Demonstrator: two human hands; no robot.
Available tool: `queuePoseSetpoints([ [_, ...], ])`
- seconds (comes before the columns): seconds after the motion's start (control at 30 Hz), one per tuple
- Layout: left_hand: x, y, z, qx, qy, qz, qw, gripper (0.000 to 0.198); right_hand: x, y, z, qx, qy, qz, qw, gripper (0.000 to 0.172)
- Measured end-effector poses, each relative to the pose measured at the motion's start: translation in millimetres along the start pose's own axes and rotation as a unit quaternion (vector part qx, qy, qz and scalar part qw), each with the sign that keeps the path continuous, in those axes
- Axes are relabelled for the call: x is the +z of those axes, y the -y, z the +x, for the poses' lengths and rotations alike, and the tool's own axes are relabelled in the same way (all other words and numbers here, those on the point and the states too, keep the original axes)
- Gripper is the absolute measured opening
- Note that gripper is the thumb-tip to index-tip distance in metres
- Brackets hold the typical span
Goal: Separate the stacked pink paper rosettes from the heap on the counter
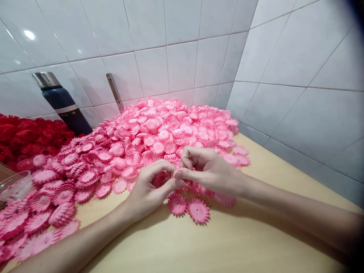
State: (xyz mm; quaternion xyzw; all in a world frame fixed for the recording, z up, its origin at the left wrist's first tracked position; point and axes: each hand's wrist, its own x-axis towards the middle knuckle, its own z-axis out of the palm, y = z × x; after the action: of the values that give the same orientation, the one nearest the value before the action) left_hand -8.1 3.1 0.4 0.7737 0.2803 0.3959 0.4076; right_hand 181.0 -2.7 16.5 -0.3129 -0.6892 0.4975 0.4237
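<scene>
Over the front of a large heap of pink scallop-edged petal discs [153,129], my left hand [153,185] and my right hand [206,168] meet at their fingertips. The thumb and fingers of my left hand are curled into a pinch. Thumb and bent forefinger are drawn together on my right hand too. Whatever lies between the fingertips is too small or too hidden to name. Deeper pink shows inside the curl of my left hand, but I cannot tell if it is held. Just below the hands lie two loose pink discs, a darker one [177,204] and a lighter one [198,211], each with a small centre hole.
A heap of red petal pieces [25,138] sits at the left, with a dark blue bottle [66,106] leaning beside it. A clear plastic cup [17,185] stands at the left edge. Tiled walls [182,68] bound the pale table [159,246] behind and right. A metal strip [114,91] rests against the tiles.
</scene>
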Motion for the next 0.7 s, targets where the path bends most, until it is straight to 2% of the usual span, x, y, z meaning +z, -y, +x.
queuePoseSetpoints([
  [0.17, -2.2, -1, 3, 0.008, 0.007, 0.018, 1.000, 0.009, -1, -2, 0, -0.016, 0.009, -0.028, 0.999, 0.031],
  [0.3, -3.0, -4, 3, 0.018, -0.053, 0.057, 0.997, 0.007, -6, 1, 2, -0.026, -0.012, -0.024, 0.999, 0.026],
  [0.47, -2.3, -5, 2, 0.013, -0.164, 0.081, 0.983, 0.009, -7, 2, 6, -0.045, -0.100, -0.015, 0.994, 0.024],
  [0.6, -1.7, -2, 1, 0.024, -0.195, 0.071, 0.978, 0.008, -2, -1, 10, -0.063, -0.159, -0.038, 0.985, 0.025],
  [0.7, -3.2, 2, 2, 0.021, -0.234, 0.047, 0.971, 0.011, -11, -3, 14, -0.075, -0.225, -0.063, 0.970, 0.022],
])
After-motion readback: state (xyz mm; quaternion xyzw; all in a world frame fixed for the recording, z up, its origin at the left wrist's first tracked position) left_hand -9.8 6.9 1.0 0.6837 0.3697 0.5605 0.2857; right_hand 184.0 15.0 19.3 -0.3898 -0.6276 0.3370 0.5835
